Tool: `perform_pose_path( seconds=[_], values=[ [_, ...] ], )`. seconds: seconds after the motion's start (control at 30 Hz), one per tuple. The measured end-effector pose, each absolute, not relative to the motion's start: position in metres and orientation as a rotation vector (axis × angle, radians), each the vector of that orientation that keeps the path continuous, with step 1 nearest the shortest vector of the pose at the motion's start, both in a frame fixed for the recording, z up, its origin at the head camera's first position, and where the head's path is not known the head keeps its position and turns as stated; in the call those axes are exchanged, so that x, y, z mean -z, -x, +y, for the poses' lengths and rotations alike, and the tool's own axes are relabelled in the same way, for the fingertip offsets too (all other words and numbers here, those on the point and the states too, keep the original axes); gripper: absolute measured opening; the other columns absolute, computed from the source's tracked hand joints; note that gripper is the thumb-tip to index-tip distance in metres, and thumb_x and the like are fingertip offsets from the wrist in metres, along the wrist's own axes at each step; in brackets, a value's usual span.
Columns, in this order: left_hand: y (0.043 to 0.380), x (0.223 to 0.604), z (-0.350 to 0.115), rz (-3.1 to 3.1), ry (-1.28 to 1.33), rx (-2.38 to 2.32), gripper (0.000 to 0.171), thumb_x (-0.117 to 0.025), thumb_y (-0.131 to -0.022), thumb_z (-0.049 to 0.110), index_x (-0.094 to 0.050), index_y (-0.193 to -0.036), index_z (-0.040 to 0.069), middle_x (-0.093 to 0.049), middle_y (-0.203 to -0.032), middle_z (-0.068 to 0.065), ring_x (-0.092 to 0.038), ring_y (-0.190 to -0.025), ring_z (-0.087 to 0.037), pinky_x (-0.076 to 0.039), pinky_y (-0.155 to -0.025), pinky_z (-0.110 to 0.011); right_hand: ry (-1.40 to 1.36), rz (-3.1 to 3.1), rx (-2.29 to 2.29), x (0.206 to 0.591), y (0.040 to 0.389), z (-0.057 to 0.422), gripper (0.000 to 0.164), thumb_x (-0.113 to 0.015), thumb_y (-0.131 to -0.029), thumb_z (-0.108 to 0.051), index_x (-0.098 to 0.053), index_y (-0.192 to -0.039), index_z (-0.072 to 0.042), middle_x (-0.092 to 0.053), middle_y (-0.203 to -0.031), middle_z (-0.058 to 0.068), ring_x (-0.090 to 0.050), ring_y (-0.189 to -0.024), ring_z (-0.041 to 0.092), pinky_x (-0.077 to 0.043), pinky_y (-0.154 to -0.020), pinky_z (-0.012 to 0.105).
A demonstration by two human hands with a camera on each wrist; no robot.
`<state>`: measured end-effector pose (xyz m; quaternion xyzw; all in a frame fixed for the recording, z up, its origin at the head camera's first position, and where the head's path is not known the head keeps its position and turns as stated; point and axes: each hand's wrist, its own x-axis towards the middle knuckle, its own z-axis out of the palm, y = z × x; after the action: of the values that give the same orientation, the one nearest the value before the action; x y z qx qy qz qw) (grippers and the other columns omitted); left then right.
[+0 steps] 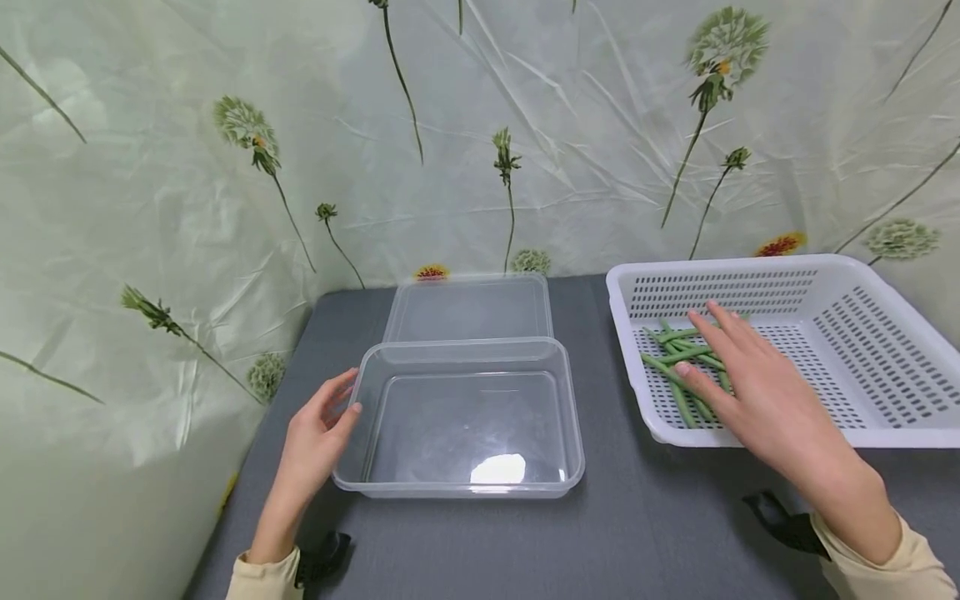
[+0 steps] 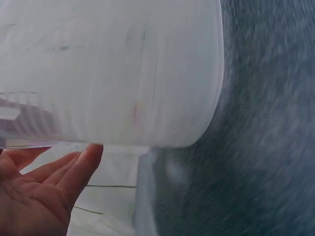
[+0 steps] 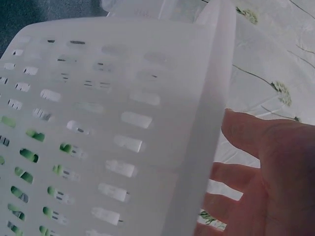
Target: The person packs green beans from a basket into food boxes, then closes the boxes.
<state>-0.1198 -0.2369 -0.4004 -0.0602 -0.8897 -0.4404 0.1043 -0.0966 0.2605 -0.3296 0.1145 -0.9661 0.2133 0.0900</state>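
Observation:
A clear plastic container [image 1: 465,492] lies on the grey table, with nothing inside it. At its left rim is my left hand [image 1: 313,442], fingertips right at the edge and fingers loosely bent. The left wrist view shows the container's cloudy side wall [image 2: 123,73] close up, above the left hand [image 2: 47,189]. To the right, a white slotted basket [image 1: 885,333] holds several green beans [image 1: 678,358] in its left part. My right hand [image 1: 765,400] hovers over these beans with fingers spread. Through the basket's slots, the right wrist view shows bits of green; the right hand [image 3: 256,167] appears beyond the rim.
Behind the container lies a flat clear lid [image 1: 472,308]. A pale curtain [image 1: 450,150] printed with dandelions hangs along the back and left of the table [image 1: 600,525]. Black straps [image 1: 783,521] circle both wrists.

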Motion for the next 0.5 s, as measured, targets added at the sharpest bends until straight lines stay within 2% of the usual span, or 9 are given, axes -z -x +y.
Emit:
perform_pose_path(
  seconds=[0.1, 0.2, 0.33, 0.43, 0.47, 0.5],
  values=[
    [0.1197, 0.4034, -0.2343, -2.551, 0.140, 1.503, 0.041, -0.059, -0.099, 0.007, -0.053, -0.139, 0.007, -0.054, -0.138, -0.014, -0.052, -0.127, -0.029, -0.049, -0.095, -0.030, -0.354, -2.870, -0.668, 0.3278, 0.0963, 0.2648, 0.066, -0.054, -0.102, -0.037, -0.025, -0.157, -0.015, -0.018, -0.161, 0.015, -0.017, -0.144, 0.043, -0.015, -0.111, 0.064],
    [0.1181, 0.4064, -0.2329, -2.460, 0.138, 1.685, 0.039, -0.056, -0.101, 0.006, -0.052, -0.140, 0.004, -0.054, -0.137, -0.016, -0.053, -0.124, -0.020, -0.045, -0.091, -0.015, -0.391, -2.839, -0.701, 0.3275, 0.0967, 0.2665, 0.064, -0.055, -0.102, -0.033, -0.025, -0.157, -0.018, -0.021, -0.161, 0.013, -0.022, -0.143, 0.043, -0.017, -0.111, 0.062],
    [0.1173, 0.4086, -0.2344, -2.401, 0.145, 1.758, 0.037, -0.053, -0.102, 0.004, -0.052, -0.139, 0.001, -0.054, -0.136, -0.021, -0.055, -0.120, -0.012, -0.045, -0.092, -0.015, -0.436, -2.770, -0.757, 0.3283, 0.0995, 0.2655, 0.064, -0.061, -0.100, -0.026, -0.031, -0.156, -0.019, -0.026, -0.159, 0.011, -0.027, -0.142, 0.040, -0.021, -0.111, 0.060],
    [0.1182, 0.4096, -0.2349, -2.398, 0.143, 1.762, 0.037, -0.053, -0.102, 0.005, -0.052, -0.139, 0.000, -0.054, -0.136, -0.024, -0.055, -0.122, -0.013, -0.045, -0.093, -0.015, -0.456, -2.720, -0.834, 0.3267, 0.1013, 0.2667, 0.066, -0.067, -0.096, -0.020, -0.035, -0.154, -0.015, -0.028, -0.159, 0.011, -0.025, -0.143, 0.038, -0.021, -0.112, 0.059],
    [0.1184, 0.4100, -0.2347, -2.401, 0.140, 1.764, 0.037, -0.052, -0.102, 0.006, -0.052, -0.139, 0.000, -0.053, -0.136, -0.023, -0.055, -0.122, -0.012, -0.045, -0.093, -0.015, -0.462, -2.703, -0.860, 0.3256, 0.1014, 0.2673, 0.067, -0.068, -0.095, -0.017, -0.036, -0.153, -0.014, -0.029, -0.158, 0.012, -0.025, -0.143, 0.038, -0.020, -0.113, 0.057],
    [0.1183, 0.4103, -0.2344, -2.407, 0.139, 1.765, 0.037, -0.052, -0.102, 0.006, -0.052, -0.139, 0.000, -0.053, -0.137, -0.023, -0.054, -0.123, -0.012, -0.045, -0.093, -0.015, -0.461, -2.691, -0.883, 0.3245, 0.1008, 0.2683, 0.067, -0.069, -0.094, -0.016, -0.037, -0.153, -0.014, -0.030, -0.158, 0.011, -0.025, -0.144, 0.034, -0.020, -0.115, 0.051]
  ],
)
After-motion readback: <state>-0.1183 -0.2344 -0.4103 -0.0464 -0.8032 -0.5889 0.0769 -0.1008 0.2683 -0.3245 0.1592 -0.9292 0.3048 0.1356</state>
